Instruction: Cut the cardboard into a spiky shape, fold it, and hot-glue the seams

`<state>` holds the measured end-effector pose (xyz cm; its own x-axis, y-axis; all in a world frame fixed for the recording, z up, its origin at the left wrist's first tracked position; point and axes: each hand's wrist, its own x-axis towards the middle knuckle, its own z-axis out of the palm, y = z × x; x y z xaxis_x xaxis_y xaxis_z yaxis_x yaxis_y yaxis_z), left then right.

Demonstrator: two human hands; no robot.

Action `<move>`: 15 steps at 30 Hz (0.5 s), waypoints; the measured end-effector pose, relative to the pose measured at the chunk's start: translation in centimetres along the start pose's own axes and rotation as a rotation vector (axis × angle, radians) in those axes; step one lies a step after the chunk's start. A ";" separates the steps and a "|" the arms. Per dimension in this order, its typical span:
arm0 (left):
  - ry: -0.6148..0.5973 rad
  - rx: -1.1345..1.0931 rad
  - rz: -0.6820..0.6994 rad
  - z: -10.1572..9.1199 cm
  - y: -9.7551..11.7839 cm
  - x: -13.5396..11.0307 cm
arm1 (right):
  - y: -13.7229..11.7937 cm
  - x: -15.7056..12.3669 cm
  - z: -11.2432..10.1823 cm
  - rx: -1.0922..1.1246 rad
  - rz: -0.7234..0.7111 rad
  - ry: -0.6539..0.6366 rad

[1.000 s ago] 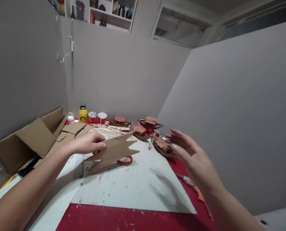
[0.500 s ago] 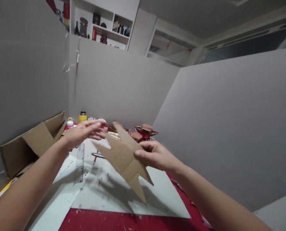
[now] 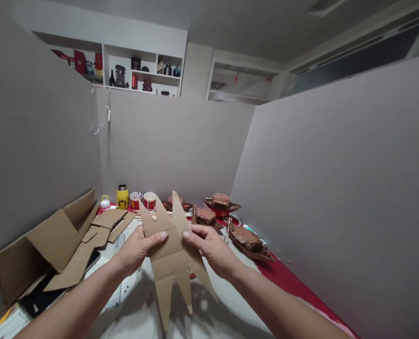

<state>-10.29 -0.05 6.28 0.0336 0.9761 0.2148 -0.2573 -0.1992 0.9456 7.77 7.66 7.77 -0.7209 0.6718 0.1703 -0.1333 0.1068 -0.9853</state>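
Observation:
A brown cardboard cutout with pointed spikes at its top and bottom is held up in front of me, above the white board. My left hand grips its left edge, thumb on the near face. On the opposite edge, my right hand pinches it the same way. The fingers behind the cardboard are partly hidden. Creases run across the middle of the piece.
Cardboard scraps and an open cardboard box lie at the left. Along the back stand a yellow bottle and red paper cups. Brown model boats sit at the right on red cloth. Grey partitions surround the table.
My left hand has come down and taken hold of the cutout's left edge. The cutout has turned more upright and faces me. The view has tilted up.

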 end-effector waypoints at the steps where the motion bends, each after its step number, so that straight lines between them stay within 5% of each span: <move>1: -0.004 0.001 -0.004 -0.1 -0.1 0.1 | 0.2 0.2 -0.2 -0.026 -0.006 -0.004; 15: 0.133 0.146 -0.012 -0.5 -1.4 1.2 | 2.9 2.2 -1.2 -0.071 0.009 0.075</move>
<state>-10.39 1.43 5.08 -0.0950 0.9794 0.1782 -0.1150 -0.1886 0.9753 6.59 10.29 5.23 -0.6682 0.7259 0.1630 -0.0768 0.1507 -0.9856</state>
